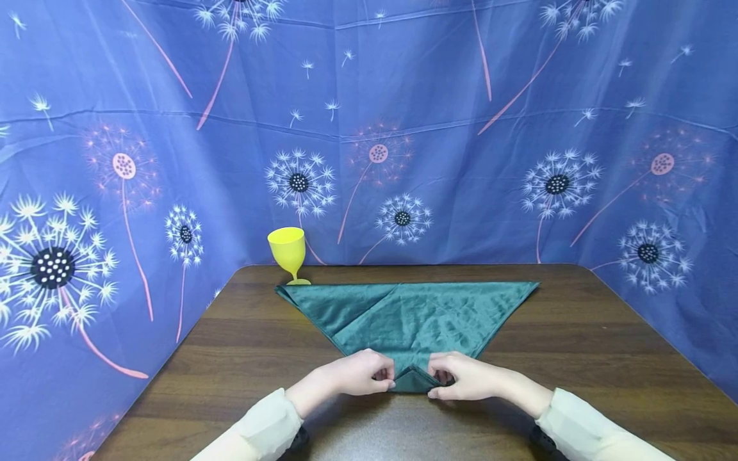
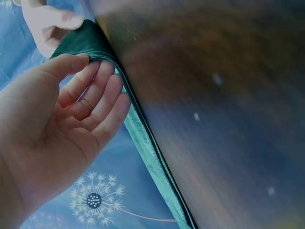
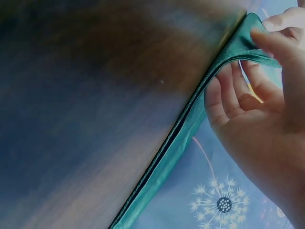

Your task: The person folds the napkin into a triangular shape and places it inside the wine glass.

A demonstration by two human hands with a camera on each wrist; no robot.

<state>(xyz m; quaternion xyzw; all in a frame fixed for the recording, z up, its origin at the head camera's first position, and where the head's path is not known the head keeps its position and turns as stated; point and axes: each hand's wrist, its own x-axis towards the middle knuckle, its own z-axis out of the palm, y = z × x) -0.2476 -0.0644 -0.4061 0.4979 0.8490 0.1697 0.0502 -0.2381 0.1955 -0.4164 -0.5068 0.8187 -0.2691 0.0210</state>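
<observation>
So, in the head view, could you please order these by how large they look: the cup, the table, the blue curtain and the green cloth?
From largest to smallest:
1. Blue curtain
2. Table
3. Green cloth
4. Cup, clearly the smallest

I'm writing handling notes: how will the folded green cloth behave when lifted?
The folded green cloth is probably floppy: its held edge curves softly. Its sheen hints at slipperiness. Its layers, showing separate edges, may slide apart.

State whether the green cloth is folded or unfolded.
Folded: the green cloth shows layered edges, and its near end is turned up.
</observation>
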